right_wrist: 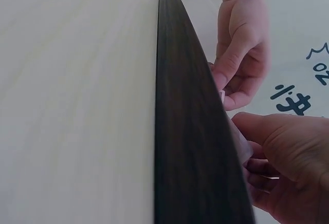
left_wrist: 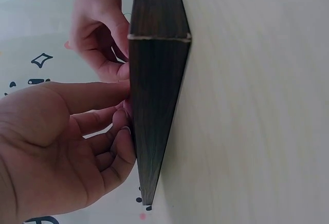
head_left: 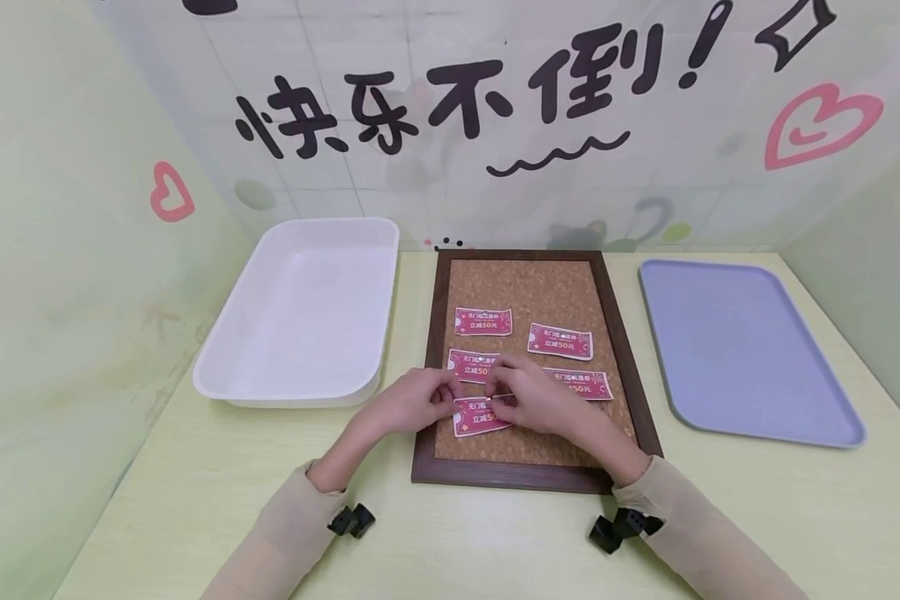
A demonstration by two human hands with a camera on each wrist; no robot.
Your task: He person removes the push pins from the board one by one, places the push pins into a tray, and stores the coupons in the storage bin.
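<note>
A cork board (head_left: 525, 283) in a dark wooden frame lies on the table, with several pink coupons on it. At its lower left is the lowest coupon (head_left: 471, 423), whose left edge my left hand (head_left: 420, 402) pinches between thumb and fingers. My right hand (head_left: 543, 398) bends over this coupon and hides its right part. Its thumb and forefinger pinch a small shiny pushpin (head_left: 487, 399) at the coupon's top middle. Just above lies another coupon (head_left: 465, 367), partly behind the right fingers. In the right wrist view, pale paper (right_wrist: 240, 144) shows beside the right thumb.
A white plastic tub (head_left: 292, 396) stands left of the board, and a flat lavender tray (head_left: 750, 350) lies to its right. Higher on the cork are a coupon (head_left: 483, 322) at left and a coupon (head_left: 560, 342) at right, both pinned. The right forearm passes over the frame's lower right corner.
</note>
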